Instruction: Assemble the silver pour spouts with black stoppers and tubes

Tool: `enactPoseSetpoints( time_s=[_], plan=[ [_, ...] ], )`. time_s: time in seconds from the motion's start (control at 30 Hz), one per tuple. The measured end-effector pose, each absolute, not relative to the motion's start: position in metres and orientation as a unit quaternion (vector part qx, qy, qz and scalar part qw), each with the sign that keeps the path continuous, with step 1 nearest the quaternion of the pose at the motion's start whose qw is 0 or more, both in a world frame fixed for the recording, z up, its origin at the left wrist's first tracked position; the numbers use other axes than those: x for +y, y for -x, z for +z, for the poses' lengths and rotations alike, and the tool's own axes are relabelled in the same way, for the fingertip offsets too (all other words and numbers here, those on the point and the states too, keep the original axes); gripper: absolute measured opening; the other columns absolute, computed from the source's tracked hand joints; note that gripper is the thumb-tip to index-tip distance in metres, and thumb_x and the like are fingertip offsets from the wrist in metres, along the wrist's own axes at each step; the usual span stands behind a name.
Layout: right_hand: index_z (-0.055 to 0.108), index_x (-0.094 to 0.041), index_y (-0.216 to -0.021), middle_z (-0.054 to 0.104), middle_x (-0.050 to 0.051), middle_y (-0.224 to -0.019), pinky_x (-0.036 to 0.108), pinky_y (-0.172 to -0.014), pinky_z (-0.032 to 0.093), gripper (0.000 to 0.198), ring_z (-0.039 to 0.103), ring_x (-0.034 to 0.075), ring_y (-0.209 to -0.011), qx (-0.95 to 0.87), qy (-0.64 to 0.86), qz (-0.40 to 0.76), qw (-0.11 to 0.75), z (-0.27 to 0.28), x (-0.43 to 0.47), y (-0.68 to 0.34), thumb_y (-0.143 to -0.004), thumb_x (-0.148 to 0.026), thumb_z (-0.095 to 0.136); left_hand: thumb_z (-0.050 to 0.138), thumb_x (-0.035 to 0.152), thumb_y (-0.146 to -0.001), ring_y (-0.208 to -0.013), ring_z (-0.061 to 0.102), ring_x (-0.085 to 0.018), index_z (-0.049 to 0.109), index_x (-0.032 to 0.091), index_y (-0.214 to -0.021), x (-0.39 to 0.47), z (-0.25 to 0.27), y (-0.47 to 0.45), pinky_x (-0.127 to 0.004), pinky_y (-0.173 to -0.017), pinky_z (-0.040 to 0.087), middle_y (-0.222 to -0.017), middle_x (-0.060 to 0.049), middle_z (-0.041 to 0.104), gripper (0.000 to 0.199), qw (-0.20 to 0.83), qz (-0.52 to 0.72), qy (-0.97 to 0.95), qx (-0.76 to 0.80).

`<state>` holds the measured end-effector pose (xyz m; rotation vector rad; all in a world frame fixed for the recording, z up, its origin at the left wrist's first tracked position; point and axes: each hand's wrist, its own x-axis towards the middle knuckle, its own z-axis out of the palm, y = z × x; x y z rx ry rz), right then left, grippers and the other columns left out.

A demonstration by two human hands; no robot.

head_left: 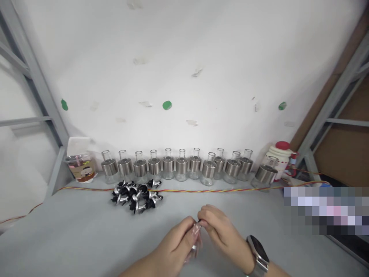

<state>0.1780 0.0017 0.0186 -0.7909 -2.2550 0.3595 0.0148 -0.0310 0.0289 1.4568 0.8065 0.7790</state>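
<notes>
Near the front of the table my left hand (180,242) is closed around a small silver-and-black pourer spout (194,248), mostly covered by the fingers. My right hand (217,227) meets it from the right, its thumb and fingers pinched at the spout's upper end, where a bit of black shows. Both hands touch each other there. Beyond them to the left lies a loose pile of silver pourer spouts (138,196) with black stoppers. Along the wall stands a row of several clear glass bottles (182,165) with steel sleeves and uncapped necks.
A red-and-yellow twisted wire (184,191) runs across the table before the bottles. At the back left is a plastic cup (83,167) of brown drink; at the back right, a white flask (279,156) with a red lid. Metal frame posts flank the table.
</notes>
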Motion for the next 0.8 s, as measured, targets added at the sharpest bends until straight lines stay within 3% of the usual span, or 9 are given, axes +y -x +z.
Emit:
enactPoseSetpoints(
  time_s=[0.2,0.37,0.57,0.8],
  plan=[
    [0.043,-0.021,-0.080,0.048,0.001,-0.068,0.026,-0.061,0.035,0.021,0.044,0.015,-0.066,-0.868,0.315,0.138,0.357,0.014,0.004,-0.176,-0.091,-0.025,0.026,0.038,0.051,-0.080,-0.041,0.031,-0.004,0.046,0.017,-0.076,-0.027,0.024,-0.018,-0.016,-0.038,0.020,-0.059,0.005,0.043,0.035,0.694,0.347,-0.524,0.352],
    [0.046,-0.021,-0.089,0.054,0.003,-0.074,0.028,-0.065,0.037,0.021,0.048,0.016,-0.070,-0.880,0.317,0.130,0.329,0.014,0.004,-0.177,-0.091,-0.024,0.025,0.042,0.047,-0.077,-0.036,0.030,-0.005,0.046,0.018,-0.066,-0.020,0.014,-0.020,-0.016,-0.034,0.016,-0.049,0.006,0.041,0.031,0.727,0.364,-0.456,0.363],
    [0.045,-0.022,-0.104,0.059,0.004,-0.081,0.031,-0.073,0.038,0.026,0.053,0.018,-0.077,-0.878,0.321,0.093,0.342,0.020,0.000,-0.178,-0.091,-0.031,0.025,0.051,0.044,-0.072,-0.038,0.031,-0.006,0.042,0.016,-0.050,-0.017,0.022,-0.016,-0.019,-0.038,0.017,-0.042,0.007,0.037,0.037,0.647,0.436,-0.456,0.428],
    [0.048,-0.022,-0.103,0.060,0.004,-0.079,0.030,-0.071,0.039,0.026,0.053,0.017,-0.075,-0.872,0.329,0.123,0.342,0.022,-0.002,-0.178,-0.090,-0.033,0.029,0.058,0.046,-0.066,-0.036,0.026,-0.006,0.035,0.017,-0.040,-0.009,0.024,-0.012,-0.020,-0.038,0.013,-0.035,0.008,0.031,0.044,0.576,0.444,-0.478,0.493]
  ],
)
